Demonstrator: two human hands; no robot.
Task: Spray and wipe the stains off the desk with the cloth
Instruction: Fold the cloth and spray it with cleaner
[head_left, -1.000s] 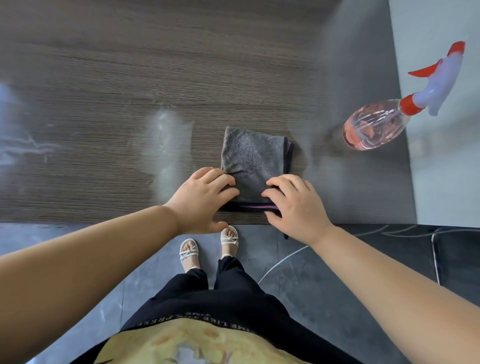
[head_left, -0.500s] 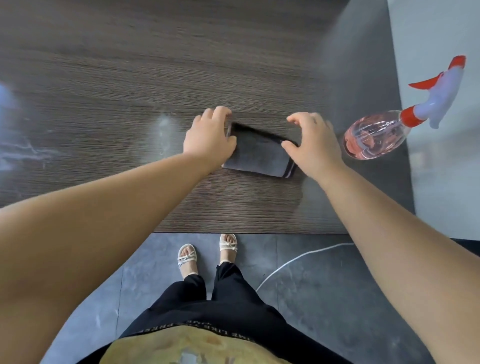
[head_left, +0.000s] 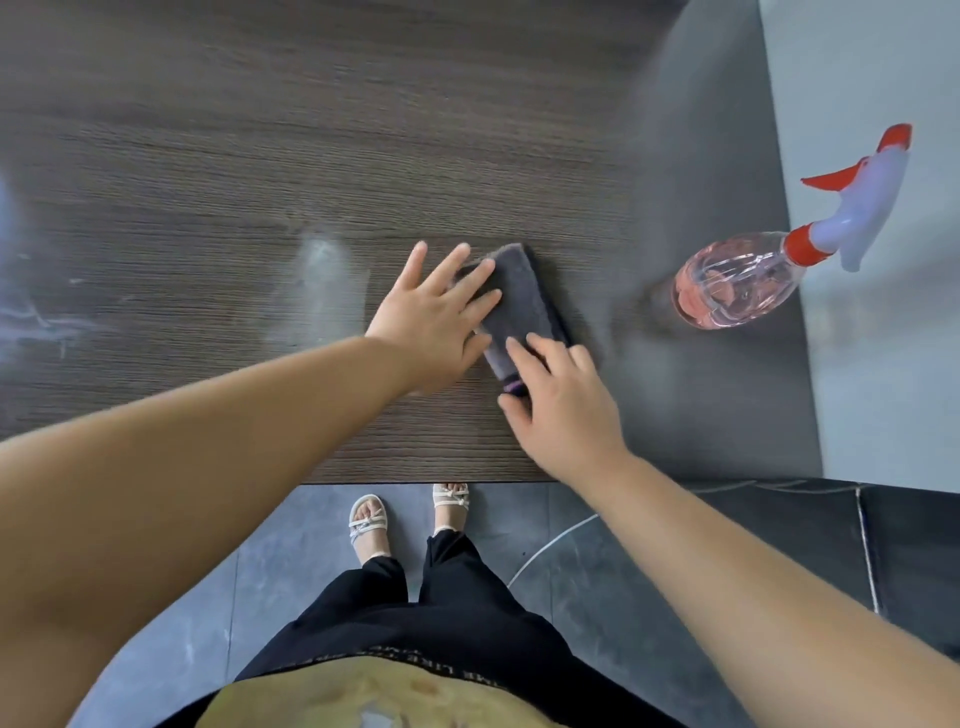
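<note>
— Hands first, from the head view?
— Left hand (head_left: 436, 317) lies flat on the folded grey cloth (head_left: 524, 296), fingers straight and spread. Right hand (head_left: 561, 410) has its fingers bent over the cloth's near end, thumb at the edge, seemingly pinching it.
— Where is the cloth?
— On the desk (head_left: 260, 156), towards the front edge. A whitish smear (head_left: 319, 280) lies to its left, and the spray bottle (head_left: 737, 283) stands apart to its right, untouched.
— How far along?
— Early, I'd judge. That smear shows plainly, and pale streaks (head_left: 26, 312) mark the far left. Whether either has been sprayed I cannot tell. Wiping both is what's left.
</note>
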